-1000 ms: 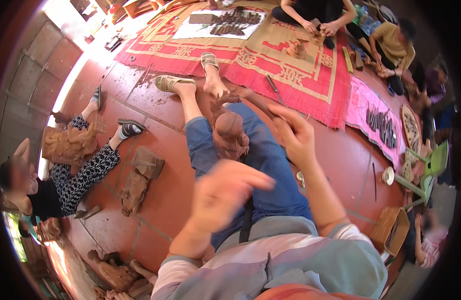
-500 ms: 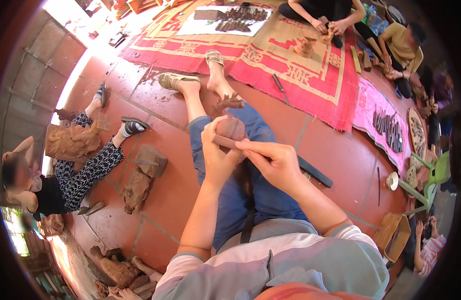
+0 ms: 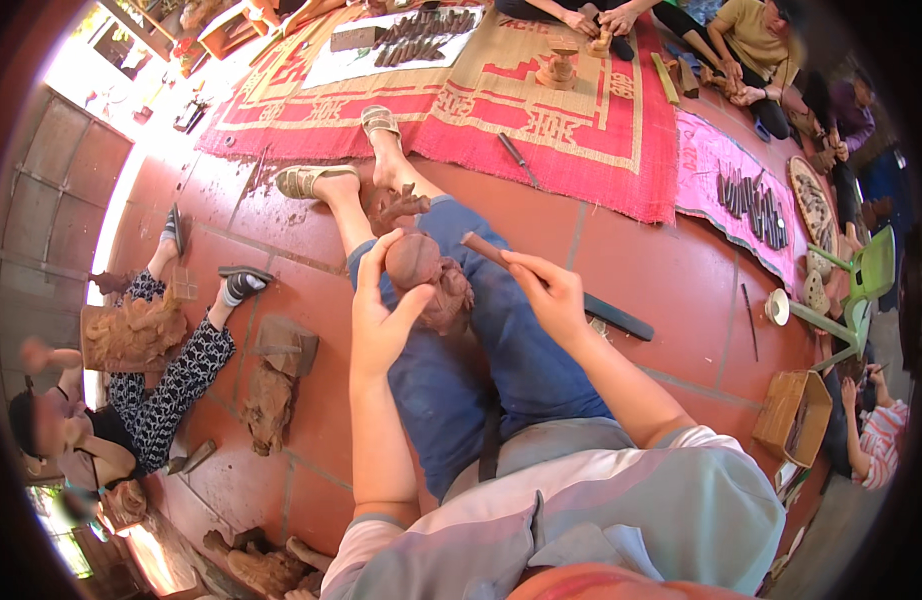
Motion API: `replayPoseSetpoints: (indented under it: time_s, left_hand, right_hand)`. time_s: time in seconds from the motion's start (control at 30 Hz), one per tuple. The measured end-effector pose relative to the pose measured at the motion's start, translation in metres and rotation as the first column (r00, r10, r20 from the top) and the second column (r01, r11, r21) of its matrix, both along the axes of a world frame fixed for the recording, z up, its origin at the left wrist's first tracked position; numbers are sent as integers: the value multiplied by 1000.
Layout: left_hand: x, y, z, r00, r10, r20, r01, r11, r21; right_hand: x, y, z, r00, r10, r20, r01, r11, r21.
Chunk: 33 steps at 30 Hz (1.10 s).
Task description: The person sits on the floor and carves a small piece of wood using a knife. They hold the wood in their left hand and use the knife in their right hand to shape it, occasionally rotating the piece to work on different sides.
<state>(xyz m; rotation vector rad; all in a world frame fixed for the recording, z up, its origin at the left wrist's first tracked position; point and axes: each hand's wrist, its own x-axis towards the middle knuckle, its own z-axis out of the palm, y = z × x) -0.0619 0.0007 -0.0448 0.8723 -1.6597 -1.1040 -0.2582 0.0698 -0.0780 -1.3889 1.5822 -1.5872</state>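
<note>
Red tiled floor [image 3: 671, 280] — bright light [image 3: 93, 78] upper left, green chair [image 3: 874, 266] right.

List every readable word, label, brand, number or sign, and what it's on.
No text is clear enough to quote.
Pink cloth: printed marks near its upper-left corner; too small and blurred to read surely.
Mat: character-like motifs in the pattern; can't tell whether they're writing.
Carving and stick: no lettering visible.
</note>
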Motion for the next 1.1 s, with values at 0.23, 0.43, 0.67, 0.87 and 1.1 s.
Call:
replayPoseSetpoints:
  time_s: [0.23,0.43,0.67,0.87,1.1]
  left_hand:
    - [-23,5,-20,926,275,-258,-251,960,125]
    - [-37,1,-23,915,391,-100,-397,916,-50]
    - [-42,2,-32,840,468,-275,-458,883,103]
    - [-45,-1,-12,825,482,-294,-467,875,125]
    - [-52,1,-21,837,486,-250,-471,874,121]
  right_hand:
    - [48,-51,54,970,224,-99,-237,960,-149]
    - [15,-10,-22,984,132,117,-121,987,-104]
    - [38,-33,43,973,222,-59,-229,959,-164]
    - [32,-29,6,967,234,103,-216,963,-161]
    - [20,-8,4,971,226,78,-208,960,-185]
